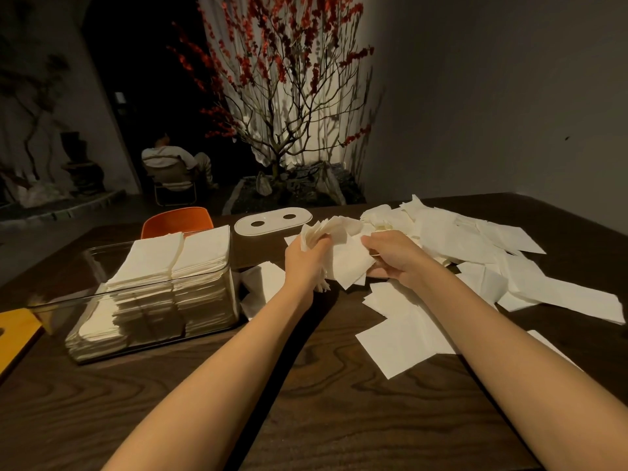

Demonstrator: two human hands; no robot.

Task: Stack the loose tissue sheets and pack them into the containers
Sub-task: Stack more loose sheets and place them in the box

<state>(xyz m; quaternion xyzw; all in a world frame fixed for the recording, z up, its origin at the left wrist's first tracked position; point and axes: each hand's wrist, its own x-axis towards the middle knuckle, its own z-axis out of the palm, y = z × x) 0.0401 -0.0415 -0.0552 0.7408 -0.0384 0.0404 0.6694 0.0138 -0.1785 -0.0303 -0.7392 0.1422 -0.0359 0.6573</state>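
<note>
Over on the far left, the clear container [153, 300] sits on the dark worktop [306, 385], long side running roughly left to right, already packed with two neat stacks of tissue that stand proud of its rim. Just behind its right end lies the white lid [273, 222] with two round holes, off and flat. Moving in, a few stray sheets [263, 283] lie just beside the container's right wall.

Centre now: the left hand [306, 258] is curled round a fanned bundle of tissues [334, 246], lifted clear of the worktop, and the right hand [394, 254] is pinching the bundle's other side, fingers bent on the paper. Both hands are gripping, neither free.

Right of that, the loose tissue sheets [475, 253] sprawl in a wide heap, spilling toward the near edge.

The relation that matters: the container lies to the left of the hands, the loose pile to the right, just under the right forearm. So the left hand looks nearer for carrying the bundle over, and the right for gathering more
</note>
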